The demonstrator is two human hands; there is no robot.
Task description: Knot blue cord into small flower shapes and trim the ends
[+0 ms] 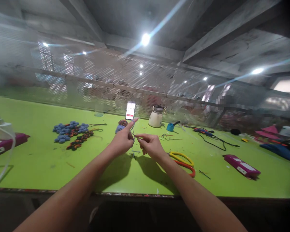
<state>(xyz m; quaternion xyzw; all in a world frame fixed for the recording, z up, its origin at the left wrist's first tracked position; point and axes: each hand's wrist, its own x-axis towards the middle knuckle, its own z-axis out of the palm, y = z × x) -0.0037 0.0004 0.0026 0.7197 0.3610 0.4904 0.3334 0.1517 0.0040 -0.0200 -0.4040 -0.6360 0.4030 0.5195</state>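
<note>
Blue-purple yarn [133, 129] runs over the raised index finger of my left hand [120, 141] and down to its thumb, where the other fingers close on it. My right hand [151, 146] meets it from the right, thumb and index finger pinched close to the yarn; whatever lies in that pinch is too small to make out. Just behind my left hand sit balls of blue and brown yarn [120, 126]. Scissors with yellow and red handles [183, 158] lie partly behind my right wrist.
Blue and dark-orange crocheted flowers [72, 130] lie left on the green table [82, 174]. Behind my hands stand a lit phone [130, 111], a cream jug [156, 117] and a blue pot [170, 126]. Rightward are dark cords [212, 138] and a purple box [241, 166].
</note>
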